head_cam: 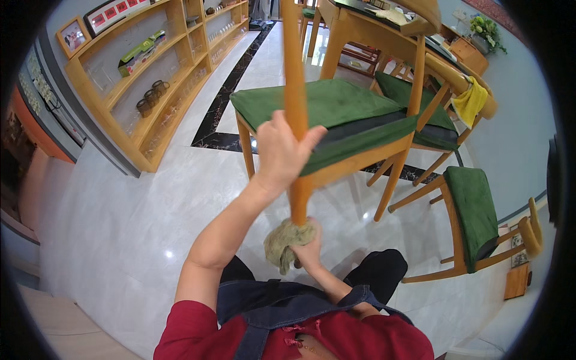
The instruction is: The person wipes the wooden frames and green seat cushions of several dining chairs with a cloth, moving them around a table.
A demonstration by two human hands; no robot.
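Observation:
My left hand (283, 150) grips the rear leg post (296, 72) of a wooden chair, beside its green seat cover (324, 103). Lower on the same post, my right hand (309, 247) presses an olive-green cloth (285, 243) around the leg near its foot. The cloth hides the leg's lower end. The chair's backrest (420, 20) rises at the upper right, and a dark seat pad shows between folds of the green cover.
A second green-seated chair (470, 216) stands close on the right. Behind are a dining table (360, 22) and another chair with a yellow cloth (470, 102) over its back. Wooden shelves (148, 153) with glass mugs (152, 98) line the left.

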